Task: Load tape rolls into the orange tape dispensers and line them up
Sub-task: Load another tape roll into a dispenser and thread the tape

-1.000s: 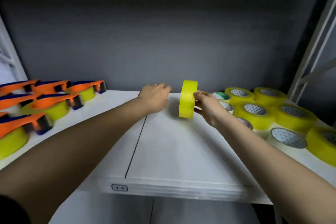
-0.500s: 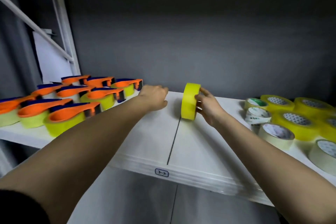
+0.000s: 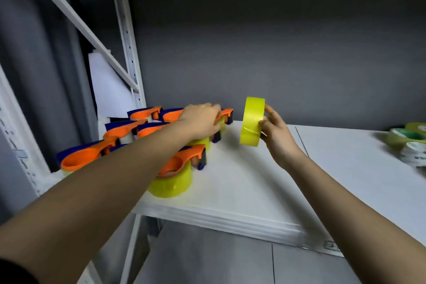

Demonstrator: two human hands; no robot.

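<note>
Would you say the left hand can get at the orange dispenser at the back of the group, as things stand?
Probably yes: the left hand already lies over the back orange dispenser, fingers curled down onto it. Nothing blocks it; the right hand holds the yellow tape roll clear to the side.

A white shelf board [image 3: 265, 191] was backed by a dark grey wall [image 3: 276, 41], with a white rack upright [image 3: 125, 30] at ten o'clock.

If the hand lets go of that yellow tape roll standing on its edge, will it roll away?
Probably. The yellow tape roll is round and up on its narrow edge, steadied only by the right hand, so it would likely roll or flop over on the smooth white shelf. It looks stiff, not squishy, since it holds its ring shape.
</note>
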